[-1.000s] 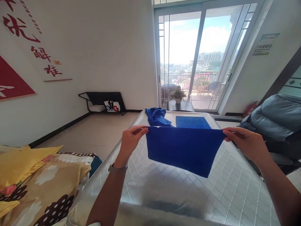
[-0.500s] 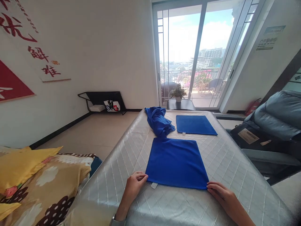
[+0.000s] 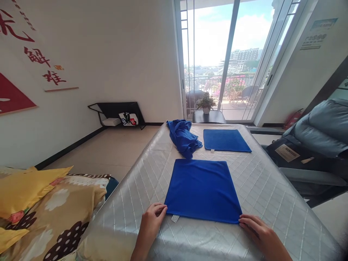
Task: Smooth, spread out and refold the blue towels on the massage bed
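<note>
A blue cloth [image 3: 203,190] lies flat on the silver quilted table cover [image 3: 130,203], with a small white tag at its near edge. My left hand [image 3: 152,219] pinches its near left corner. At the near right corner, my right hand [image 3: 257,227] has its fingers closed on the cloth's edge. Beyond it, to the right, a second blue cloth [image 3: 227,140] is laid out flat with a white tag on its near edge. A crumpled blue cloth [image 3: 183,137] lies at the far left of the table, close to the first cloth's far edge.
On the left is a bed or seat with patterned bedding [image 3: 73,203] and a yellow pillow [image 3: 32,185]. A grey armchair [image 3: 312,177] stands on the right. Past the table's far edge, a potted plant [image 3: 206,105] sits on a dark chair before glass doors.
The near left corner of the cloth has moved left and slightly toward me with my left hand. My right hand and its corner have shifted slightly down in view. The camera view has tilted slightly.
</note>
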A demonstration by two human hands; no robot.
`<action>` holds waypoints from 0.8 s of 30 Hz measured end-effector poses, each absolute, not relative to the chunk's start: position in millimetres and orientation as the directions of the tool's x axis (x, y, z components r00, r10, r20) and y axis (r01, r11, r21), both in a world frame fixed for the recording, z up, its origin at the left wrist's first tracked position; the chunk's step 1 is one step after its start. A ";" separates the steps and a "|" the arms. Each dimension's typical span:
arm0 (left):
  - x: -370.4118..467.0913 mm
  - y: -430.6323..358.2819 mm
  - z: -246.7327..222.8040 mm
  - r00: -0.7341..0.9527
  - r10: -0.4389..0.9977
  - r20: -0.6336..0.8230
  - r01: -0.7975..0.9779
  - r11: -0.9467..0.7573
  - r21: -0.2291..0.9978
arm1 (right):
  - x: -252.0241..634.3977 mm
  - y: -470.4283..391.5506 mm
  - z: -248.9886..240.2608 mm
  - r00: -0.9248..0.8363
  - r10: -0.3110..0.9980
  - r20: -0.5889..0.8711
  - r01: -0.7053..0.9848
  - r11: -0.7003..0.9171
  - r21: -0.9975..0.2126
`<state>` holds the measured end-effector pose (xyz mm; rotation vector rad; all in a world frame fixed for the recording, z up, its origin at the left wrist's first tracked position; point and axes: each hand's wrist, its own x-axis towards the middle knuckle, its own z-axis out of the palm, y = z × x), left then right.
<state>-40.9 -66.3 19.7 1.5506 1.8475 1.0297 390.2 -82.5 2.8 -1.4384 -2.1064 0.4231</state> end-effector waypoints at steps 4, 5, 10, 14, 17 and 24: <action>-39.7 -72.4 18.8 -0.228 0.962 0.151 0.613 0.021 0.790 | 387.4 -83.9 11.2 -0.294 0.933 0.208 0.760 0.360 -0.540; -39.4 -73.4 18.0 -0.231 0.959 0.166 0.621 0.014 0.784 | 386.2 -83.3 13.8 -0.299 0.934 0.194 0.765 0.356 -0.536; -37.3 -78.3 12.1 -0.242 0.940 0.242 0.683 -0.012 0.731 | 370.0 -75.0 18.6 -0.246 0.949 0.196 0.831 0.311 -0.462; -34.5 -83.1 10.5 -0.231 0.934 0.271 0.723 -0.021 0.691 | 344.2 -66.7 5.1 -0.156 0.941 0.301 0.890 0.266 -0.370; -33.5 -87.4 9.6 -0.215 0.937 0.277 0.749 -0.024 0.662 | 328.3 -64.7 -12.0 -0.154 0.923 0.352 0.925 0.260 -0.277; -30.9 -87.2 12.9 -0.211 0.908 0.361 0.858 -0.005 0.513 | 321.3 -68.6 -32.7 -0.185 0.946 0.265 0.956 0.236 -0.173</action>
